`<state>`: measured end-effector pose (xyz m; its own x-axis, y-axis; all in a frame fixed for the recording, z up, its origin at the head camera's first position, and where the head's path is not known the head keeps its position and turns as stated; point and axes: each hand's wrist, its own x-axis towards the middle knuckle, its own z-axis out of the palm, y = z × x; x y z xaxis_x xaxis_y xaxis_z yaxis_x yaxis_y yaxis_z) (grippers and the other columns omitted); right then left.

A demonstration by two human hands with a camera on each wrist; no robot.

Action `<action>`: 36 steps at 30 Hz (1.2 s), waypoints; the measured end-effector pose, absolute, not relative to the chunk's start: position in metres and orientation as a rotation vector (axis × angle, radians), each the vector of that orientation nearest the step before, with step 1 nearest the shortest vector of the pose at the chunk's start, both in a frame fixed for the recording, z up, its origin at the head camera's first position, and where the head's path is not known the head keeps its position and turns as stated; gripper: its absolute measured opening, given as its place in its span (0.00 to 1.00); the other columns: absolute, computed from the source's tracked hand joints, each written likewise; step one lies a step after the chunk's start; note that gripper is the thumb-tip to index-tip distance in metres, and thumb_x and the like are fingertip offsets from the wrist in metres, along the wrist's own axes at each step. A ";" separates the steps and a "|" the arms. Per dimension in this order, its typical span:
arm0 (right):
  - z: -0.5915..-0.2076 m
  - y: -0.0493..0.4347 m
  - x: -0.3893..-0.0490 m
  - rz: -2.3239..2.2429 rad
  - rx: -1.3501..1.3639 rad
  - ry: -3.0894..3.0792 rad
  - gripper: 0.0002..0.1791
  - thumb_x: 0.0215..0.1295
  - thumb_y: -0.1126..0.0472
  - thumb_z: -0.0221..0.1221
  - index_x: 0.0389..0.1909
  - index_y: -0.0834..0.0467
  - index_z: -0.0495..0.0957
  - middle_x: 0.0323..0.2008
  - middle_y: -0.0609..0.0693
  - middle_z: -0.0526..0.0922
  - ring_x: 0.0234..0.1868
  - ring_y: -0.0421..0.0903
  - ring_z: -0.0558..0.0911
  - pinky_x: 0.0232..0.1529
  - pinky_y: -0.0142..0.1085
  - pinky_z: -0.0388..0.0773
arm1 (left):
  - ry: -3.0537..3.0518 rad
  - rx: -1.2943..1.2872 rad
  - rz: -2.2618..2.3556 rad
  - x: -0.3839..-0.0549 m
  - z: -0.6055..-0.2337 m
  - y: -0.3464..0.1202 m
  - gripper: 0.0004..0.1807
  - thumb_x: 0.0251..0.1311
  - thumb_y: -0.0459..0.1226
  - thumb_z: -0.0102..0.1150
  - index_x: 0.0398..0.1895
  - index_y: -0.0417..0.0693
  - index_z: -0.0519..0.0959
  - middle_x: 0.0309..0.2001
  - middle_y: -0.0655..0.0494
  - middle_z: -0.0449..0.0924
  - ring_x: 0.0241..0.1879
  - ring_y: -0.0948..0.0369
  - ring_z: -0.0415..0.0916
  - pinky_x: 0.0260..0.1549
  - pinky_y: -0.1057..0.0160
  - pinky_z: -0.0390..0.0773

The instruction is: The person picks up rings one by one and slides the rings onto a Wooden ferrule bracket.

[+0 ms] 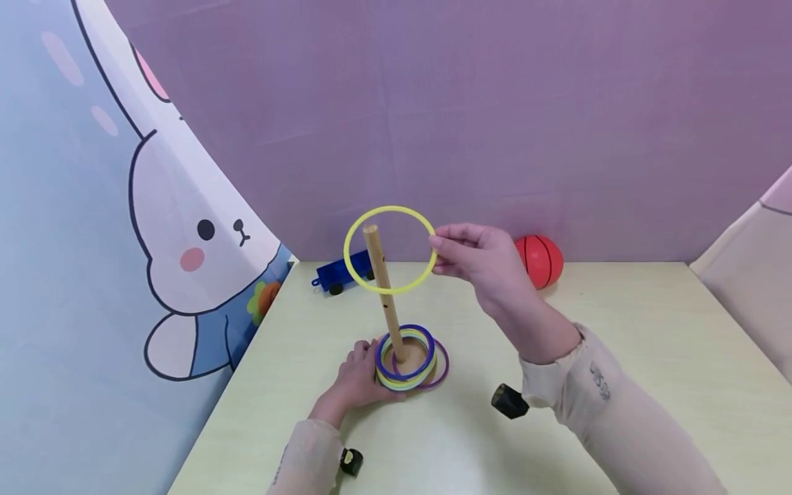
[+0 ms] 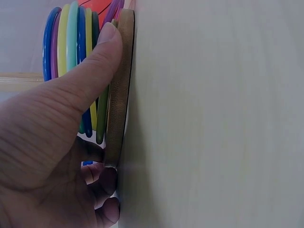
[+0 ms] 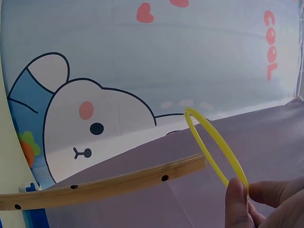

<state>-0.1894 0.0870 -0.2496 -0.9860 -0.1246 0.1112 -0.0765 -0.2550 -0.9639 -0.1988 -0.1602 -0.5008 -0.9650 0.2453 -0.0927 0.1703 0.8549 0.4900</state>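
Observation:
A wooden ring-toss stand has an upright post (image 1: 379,258) on a round base (image 2: 119,85). Several coloured rings (image 2: 71,42) lie stacked around the post's foot, a blue one uppermost and a purple ring (image 1: 445,364) jutting out to the right. My left hand (image 1: 355,378) grips the base's left side, its thumb across the lower rings and fingers curled at the far edge. Between thumb and fingertips, my right hand (image 1: 489,265) pinches a yellow ring (image 1: 390,209) by its right side. In the right wrist view that ring stands tilted at the post's tip.
Behind the stand is a blue toy cart (image 1: 334,275) with black wheels. A red ball (image 1: 544,261) with black lines sits at the back, partly behind the right hand. A purple wall (image 1: 557,124) closes off the table's far edge; a rabbit-printed cloth (image 1: 173,261) hangs on the left.

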 end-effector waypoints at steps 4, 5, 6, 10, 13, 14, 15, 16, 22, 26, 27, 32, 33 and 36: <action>-0.254 0.083 -0.195 -2.455 -0.209 1.881 0.15 0.63 0.68 0.64 0.47 0.71 0.76 0.30 0.53 0.82 0.27 0.43 0.83 0.37 0.38 0.83 | 2.880 0.331 0.741 -0.199 -0.502 -0.162 0.70 0.30 0.68 0.73 0.76 0.47 0.53 0.62 0.44 0.58 0.59 0.48 0.60 0.54 0.44 0.66; -0.256 0.083 -0.196 -2.448 -0.193 1.882 0.15 0.63 0.68 0.64 0.47 0.71 0.76 0.30 0.53 0.82 0.27 0.43 0.83 0.38 0.38 0.83 | 2.879 0.332 0.742 -0.199 -0.502 -0.162 0.70 0.30 0.68 0.73 0.76 0.47 0.53 0.62 0.44 0.58 0.59 0.48 0.60 0.54 0.44 0.66; -0.257 0.083 -0.197 -2.441 -0.179 1.886 0.15 0.63 0.68 0.64 0.48 0.71 0.76 0.31 0.53 0.82 0.27 0.43 0.83 0.38 0.38 0.83 | 2.878 0.332 0.747 -0.199 -0.502 -0.162 0.70 0.30 0.68 0.73 0.76 0.47 0.53 0.63 0.44 0.58 0.59 0.48 0.60 0.54 0.44 0.66; -0.264 0.084 -0.197 -2.392 -0.127 1.916 0.17 0.62 0.66 0.65 0.49 0.71 0.76 0.34 0.56 0.82 0.28 0.44 0.83 0.39 0.38 0.82 | 2.880 0.334 0.745 -0.198 -0.502 -0.162 0.69 0.31 0.68 0.74 0.76 0.48 0.53 0.63 0.44 0.58 0.60 0.48 0.60 0.54 0.44 0.66; -0.273 0.085 -0.197 -2.358 -0.100 1.932 0.17 0.62 0.66 0.64 0.49 0.71 0.76 0.34 0.55 0.82 0.28 0.44 0.83 0.39 0.37 0.82 | 2.894 0.337 0.728 -0.198 -0.504 -0.162 0.69 0.31 0.68 0.74 0.76 0.48 0.53 0.62 0.45 0.58 0.60 0.48 0.60 0.54 0.44 0.66; -0.276 0.085 -0.197 -2.346 -0.094 1.941 0.17 0.63 0.66 0.64 0.50 0.71 0.76 0.34 0.55 0.82 0.28 0.43 0.83 0.38 0.37 0.82 | 2.899 0.339 0.723 -0.198 -0.504 -0.162 0.69 0.31 0.68 0.74 0.76 0.48 0.53 0.62 0.45 0.58 0.59 0.48 0.60 0.54 0.44 0.66; -0.281 0.086 -0.197 -2.337 -0.093 1.944 0.17 0.63 0.67 0.64 0.50 0.72 0.76 0.34 0.55 0.82 0.28 0.43 0.83 0.38 0.37 0.82 | 2.903 0.341 0.715 -0.198 -0.505 -0.163 0.69 0.31 0.68 0.73 0.76 0.48 0.53 0.62 0.45 0.58 0.60 0.48 0.60 0.54 0.44 0.66; -0.286 0.086 -0.197 -2.327 -0.084 1.946 0.17 0.63 0.67 0.63 0.50 0.72 0.76 0.33 0.53 0.82 0.27 0.43 0.83 0.38 0.37 0.82 | 2.904 0.340 0.713 -0.198 -0.505 -0.163 0.69 0.31 0.68 0.73 0.76 0.49 0.53 0.62 0.45 0.58 0.60 0.48 0.60 0.54 0.44 0.66; -0.320 0.087 -0.198 -2.285 -0.066 1.940 0.18 0.65 0.71 0.60 0.52 0.77 0.73 0.30 0.50 0.83 0.26 0.41 0.82 0.35 0.35 0.83 | 2.906 0.337 0.701 -0.198 -0.505 -0.162 0.69 0.30 0.69 0.73 0.76 0.51 0.52 0.62 0.46 0.58 0.59 0.48 0.60 0.54 0.45 0.66; -0.343 0.087 -0.196 -2.258 -0.041 1.929 0.18 0.65 0.71 0.60 0.51 0.78 0.72 0.29 0.51 0.83 0.25 0.40 0.82 0.34 0.34 0.82 | 2.910 0.347 0.705 -0.197 -0.504 -0.162 0.69 0.30 0.68 0.74 0.76 0.51 0.53 0.61 0.46 0.58 0.57 0.49 0.61 0.53 0.46 0.67; -0.348 0.087 -0.196 -2.251 -0.027 1.930 0.17 0.65 0.71 0.60 0.51 0.78 0.73 0.30 0.51 0.82 0.25 0.41 0.82 0.34 0.34 0.82 | 2.910 0.352 0.709 -0.197 -0.504 -0.162 0.68 0.30 0.68 0.74 0.76 0.51 0.53 0.60 0.46 0.59 0.57 0.49 0.61 0.52 0.46 0.67; -0.376 0.086 -0.196 -2.208 0.045 1.947 0.15 0.65 0.71 0.60 0.49 0.76 0.74 0.31 0.54 0.82 0.25 0.42 0.82 0.32 0.33 0.82 | 2.913 0.373 0.735 -0.195 -0.501 -0.162 0.68 0.30 0.66 0.75 0.75 0.49 0.54 0.59 0.46 0.59 0.55 0.48 0.62 0.51 0.46 0.67; -0.382 0.086 -0.196 -2.201 0.059 1.951 0.14 0.64 0.72 0.60 0.48 0.76 0.75 0.32 0.55 0.82 0.25 0.42 0.82 0.32 0.33 0.82 | 2.914 0.376 0.743 -0.195 -0.501 -0.162 0.68 0.30 0.66 0.76 0.75 0.47 0.55 0.59 0.45 0.59 0.55 0.48 0.62 0.51 0.46 0.68; -0.399 0.085 -0.196 -2.177 0.092 1.963 0.14 0.64 0.72 0.60 0.48 0.76 0.75 0.34 0.59 0.82 0.25 0.42 0.81 0.32 0.34 0.82 | 2.916 0.377 0.744 -0.195 -0.501 -0.161 0.68 0.30 0.66 0.75 0.74 0.44 0.56 0.60 0.44 0.59 0.56 0.48 0.62 0.51 0.45 0.68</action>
